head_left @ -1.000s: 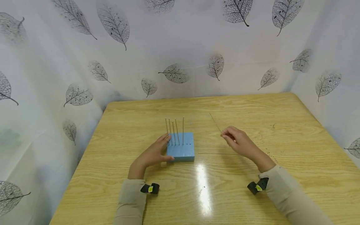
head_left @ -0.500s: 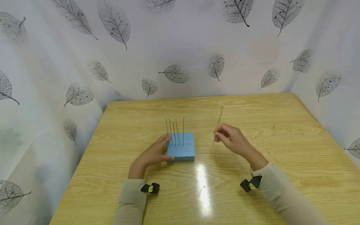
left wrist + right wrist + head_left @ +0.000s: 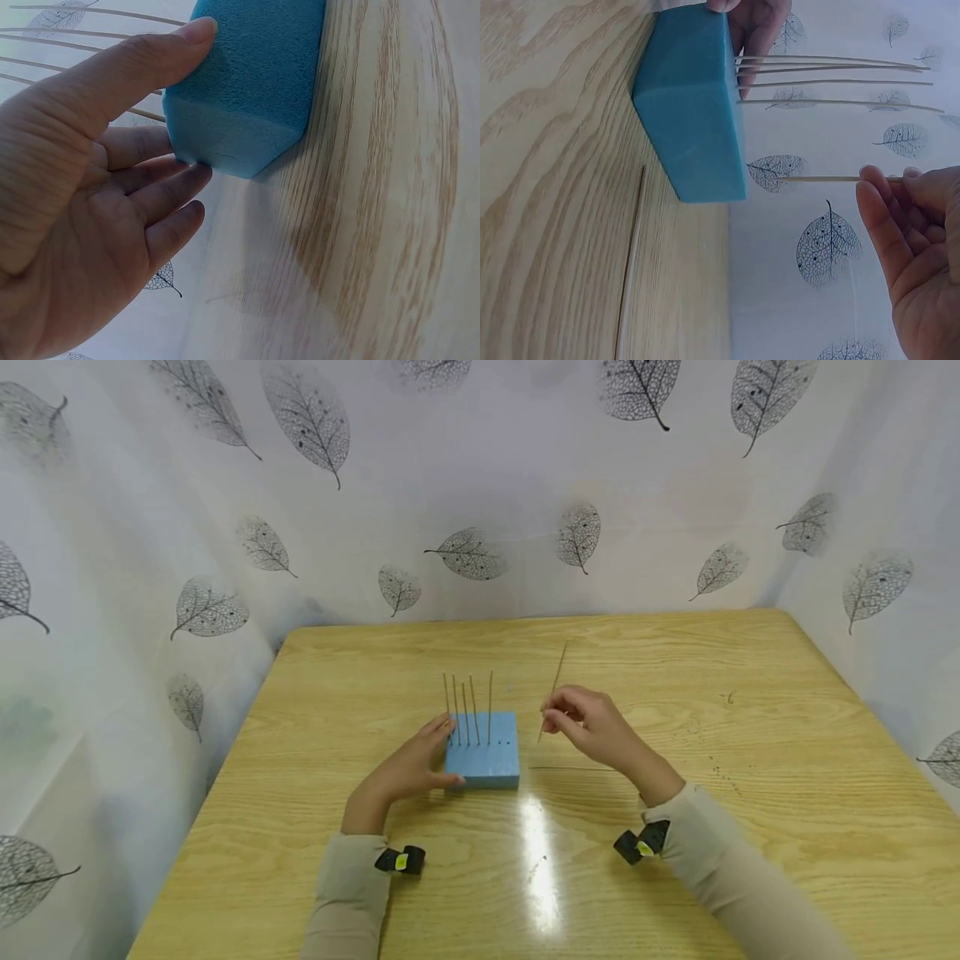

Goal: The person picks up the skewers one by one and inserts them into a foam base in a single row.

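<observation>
A blue foam block (image 3: 483, 764) sits on the table, several thin sticks (image 3: 490, 706) standing in a row of holes in its top. Two bare holes show at the right end of that row. My left hand (image 3: 405, 766) steadies the block from its left side, the thumb on the front face and the fingers around the far side. Between thumb and fingertips my right hand (image 3: 588, 727) pinches another thin stick (image 3: 559, 670), held nearly upright to the right of the block. In the right wrist view that stick's free lower end (image 3: 795, 179) is apart from the block.
One more thin stick (image 3: 566, 768) lies flat on the wooden table (image 3: 300, 860), right of the block and partly below my right hand. Small dark crumbs (image 3: 723, 772) are scattered farther right. A leaf-print curtain (image 3: 510, 477) hangs behind and at both sides.
My right hand has moved left toward the block, turning its stick from a slant to nearly upright. The left hand and the block have stayed in place.
</observation>
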A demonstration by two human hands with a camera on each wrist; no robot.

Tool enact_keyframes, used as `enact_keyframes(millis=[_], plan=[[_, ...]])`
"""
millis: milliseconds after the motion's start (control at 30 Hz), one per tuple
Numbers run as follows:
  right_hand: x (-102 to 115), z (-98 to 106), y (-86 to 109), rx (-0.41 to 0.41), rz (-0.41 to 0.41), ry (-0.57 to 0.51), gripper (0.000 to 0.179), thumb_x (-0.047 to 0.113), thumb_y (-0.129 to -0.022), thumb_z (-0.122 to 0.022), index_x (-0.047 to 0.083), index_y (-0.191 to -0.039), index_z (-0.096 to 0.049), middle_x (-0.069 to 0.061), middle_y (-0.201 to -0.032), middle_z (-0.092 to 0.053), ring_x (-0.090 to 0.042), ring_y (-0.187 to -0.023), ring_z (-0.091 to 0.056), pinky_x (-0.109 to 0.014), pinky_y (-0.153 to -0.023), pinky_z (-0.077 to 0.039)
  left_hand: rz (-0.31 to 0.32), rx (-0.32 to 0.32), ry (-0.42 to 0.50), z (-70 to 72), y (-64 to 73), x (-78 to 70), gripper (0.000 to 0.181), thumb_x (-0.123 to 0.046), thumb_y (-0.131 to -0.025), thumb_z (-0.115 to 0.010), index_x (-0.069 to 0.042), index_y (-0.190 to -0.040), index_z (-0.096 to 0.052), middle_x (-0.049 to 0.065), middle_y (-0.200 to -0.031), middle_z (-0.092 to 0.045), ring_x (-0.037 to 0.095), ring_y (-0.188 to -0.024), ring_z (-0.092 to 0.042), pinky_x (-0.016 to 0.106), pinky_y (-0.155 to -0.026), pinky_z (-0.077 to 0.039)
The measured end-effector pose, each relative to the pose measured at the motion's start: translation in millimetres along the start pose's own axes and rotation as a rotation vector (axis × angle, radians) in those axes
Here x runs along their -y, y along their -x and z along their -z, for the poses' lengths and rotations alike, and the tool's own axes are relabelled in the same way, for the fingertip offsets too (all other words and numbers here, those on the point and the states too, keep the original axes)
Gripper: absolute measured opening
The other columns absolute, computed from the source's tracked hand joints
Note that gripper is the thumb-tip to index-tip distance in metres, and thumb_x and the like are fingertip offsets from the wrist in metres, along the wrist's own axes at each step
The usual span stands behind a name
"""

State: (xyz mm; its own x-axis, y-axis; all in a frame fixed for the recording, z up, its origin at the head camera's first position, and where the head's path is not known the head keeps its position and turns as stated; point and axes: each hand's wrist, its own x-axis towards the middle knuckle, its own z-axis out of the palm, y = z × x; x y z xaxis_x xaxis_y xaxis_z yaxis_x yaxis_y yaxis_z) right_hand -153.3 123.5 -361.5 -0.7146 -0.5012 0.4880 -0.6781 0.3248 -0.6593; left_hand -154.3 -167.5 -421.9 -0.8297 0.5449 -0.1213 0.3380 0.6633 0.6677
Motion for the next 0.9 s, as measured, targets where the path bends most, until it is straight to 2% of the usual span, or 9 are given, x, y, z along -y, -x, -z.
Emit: enact_keyframes(millis=[200, 500, 667, 900], plan=[[-21, -12, -2.1, 0.002, 0.007, -0.029, 0.012, -0.013, -0.086, -0.059, -0.002, -0.090, -0.062, -0.010, -0.077, -0.063, -0.021, -0.066, -0.064, -0.028, -0.059, -0.055, -0.007, -0.007, -0.004, 0.3, -0.2, 0.5, 0.093, -0.027, -0.080, -0.077, 0.001, -0.149, -0.021, 0.017, -0.157, -0.011, 0.033, -0.142, -0.014, 0.049, -0.113, -0.021], [-21, -26, -12.8, 0.004, 0.064, -0.065, 0.006, -0.006, -0.089, -0.059, 0.000, -0.090, -0.062, -0.006, -0.079, -0.062, -0.014, -0.068, -0.063, -0.024, -0.060, -0.054, -0.019, -0.029, -0.004, 0.5, 1.1, 2.7, 0.095, -0.030, -0.079, -0.078, 0.004, -0.147, -0.023, 0.020, -0.156, -0.014, 0.036, -0.141, -0.016, 0.051, -0.112, -0.022], [-24, -34, -17.1, 0.006, 0.081, -0.056, 0.007, -0.007, -0.089, -0.059, -0.001, -0.091, -0.062, -0.006, -0.079, -0.061, -0.014, -0.068, -0.063, -0.023, -0.059, -0.054, 0.003, -0.020, 0.020, 0.0, 1.4, 1.7, 0.094, -0.027, -0.079, -0.078, 0.003, -0.148, -0.022, 0.017, -0.157, -0.012, 0.033, -0.143, -0.013, 0.049, -0.113, -0.020], [-27, -42, -19.4, -0.008, 0.084, -0.089, 0.006, -0.009, -0.087, -0.060, -0.004, -0.090, -0.061, -0.010, -0.079, -0.062, -0.018, -0.066, -0.063, -0.024, -0.058, -0.054, 0.000, -0.015, 0.025, 0.0, 1.0, -0.3, 0.093, -0.028, -0.080, -0.077, 0.002, -0.148, -0.022, 0.017, -0.157, -0.012, 0.032, -0.143, -0.012, 0.048, -0.113, -0.020]])
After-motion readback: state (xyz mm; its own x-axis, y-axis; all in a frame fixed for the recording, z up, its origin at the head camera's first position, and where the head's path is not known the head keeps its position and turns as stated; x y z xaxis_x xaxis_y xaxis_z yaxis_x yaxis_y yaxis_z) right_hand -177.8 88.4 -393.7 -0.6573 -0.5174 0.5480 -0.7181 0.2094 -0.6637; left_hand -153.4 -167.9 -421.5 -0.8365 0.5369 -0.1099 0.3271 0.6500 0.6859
